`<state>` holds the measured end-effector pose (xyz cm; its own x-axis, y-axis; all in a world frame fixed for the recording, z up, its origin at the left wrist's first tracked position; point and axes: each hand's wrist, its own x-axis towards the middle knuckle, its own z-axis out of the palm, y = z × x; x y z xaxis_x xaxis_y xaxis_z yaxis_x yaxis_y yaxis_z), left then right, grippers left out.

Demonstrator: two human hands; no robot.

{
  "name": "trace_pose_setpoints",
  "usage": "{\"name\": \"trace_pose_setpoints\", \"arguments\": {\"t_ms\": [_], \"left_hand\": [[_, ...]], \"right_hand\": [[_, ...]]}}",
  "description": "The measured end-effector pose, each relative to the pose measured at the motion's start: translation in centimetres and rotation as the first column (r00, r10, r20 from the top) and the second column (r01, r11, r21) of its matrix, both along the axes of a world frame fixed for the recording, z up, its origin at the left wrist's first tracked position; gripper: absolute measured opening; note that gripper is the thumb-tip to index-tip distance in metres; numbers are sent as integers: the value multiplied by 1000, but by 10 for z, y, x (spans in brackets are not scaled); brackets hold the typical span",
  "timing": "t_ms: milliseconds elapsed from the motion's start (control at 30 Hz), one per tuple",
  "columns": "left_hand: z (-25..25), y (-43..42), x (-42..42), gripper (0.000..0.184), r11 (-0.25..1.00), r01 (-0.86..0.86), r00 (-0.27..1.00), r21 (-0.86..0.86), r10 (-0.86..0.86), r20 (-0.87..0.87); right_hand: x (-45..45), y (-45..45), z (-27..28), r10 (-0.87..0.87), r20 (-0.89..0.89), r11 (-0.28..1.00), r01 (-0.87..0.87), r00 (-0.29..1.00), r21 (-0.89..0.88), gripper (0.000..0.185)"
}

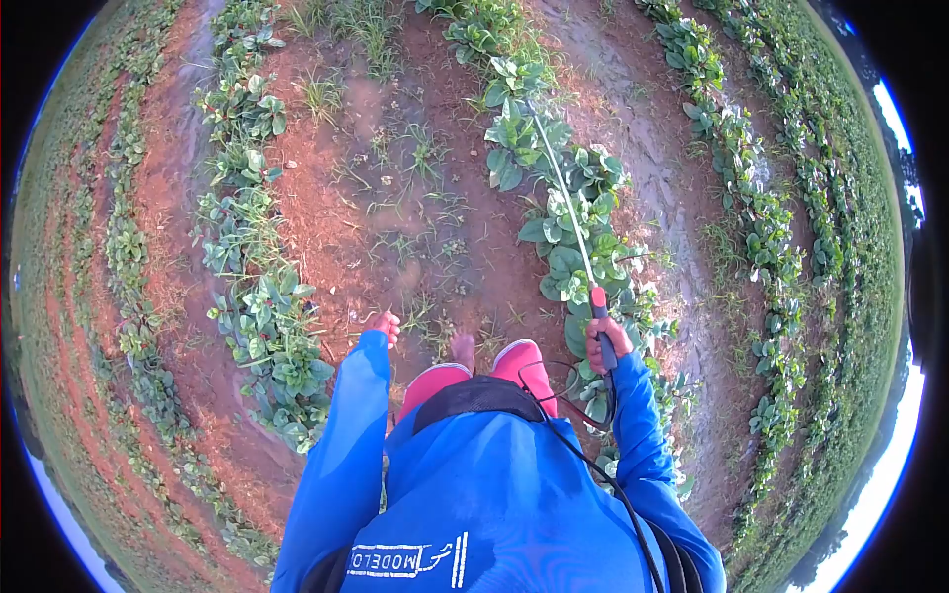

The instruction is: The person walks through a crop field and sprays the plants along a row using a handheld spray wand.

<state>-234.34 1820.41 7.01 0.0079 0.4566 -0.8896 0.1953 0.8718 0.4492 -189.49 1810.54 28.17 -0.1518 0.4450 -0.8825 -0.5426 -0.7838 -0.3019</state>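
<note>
My right hand (608, 346) is wrapped around the dark grip of a sprayer wand (564, 191) with a red part just above the fingers. Its long pale tube slants forward and slightly left, and the tip lies among the broad leaves of a crop row (568, 262). From the grip a dark hose (611, 400) loops down towards my body. My left hand (384, 325) hangs over the soil with nothing visible in it, its fingers loosely bent and partly apart. It is nearest to the leafy plants (282, 346) of the row on my left.
Reddish soil (326, 222) with grass tufts (425, 153) runs between the two nearest rows. A bare foot (463, 346) shows ahead of my pink trousers (529, 371). Wet-looking ground (643, 128) lies right of the wand, followed by another crop row (766, 227). A black strap crosses my blue top.
</note>
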Motion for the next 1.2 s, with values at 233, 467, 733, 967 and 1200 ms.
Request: {"name": "trace_pose_setpoints", "arguments": {"t_ms": [233,467,733,967,1200], "left_hand": [[-14,6,-9,35,999,-1,999,-41,3,44],[-28,52,-6,34,990,41,999,-138,-40,7],[-20,151,-42,34,990,-73,997,-122,70,-35],[14,281,-45,23,994,-21,989,-110,4,-150],[53,378,-27,19,996,-84,986,28,87,-145]], "right_hand": [[-59,27,8,151,277,988,-137,949,-70,18],[-34,162,-26,0,28,1000,0,1000,-8,31],[-14,309,-34,-150,-73,987,154,986,39,31],[-42,429,-39,73,128,995,-81,989,58,32],[-23,571,-28,34,-246,993,-4,969,121,31]]}}
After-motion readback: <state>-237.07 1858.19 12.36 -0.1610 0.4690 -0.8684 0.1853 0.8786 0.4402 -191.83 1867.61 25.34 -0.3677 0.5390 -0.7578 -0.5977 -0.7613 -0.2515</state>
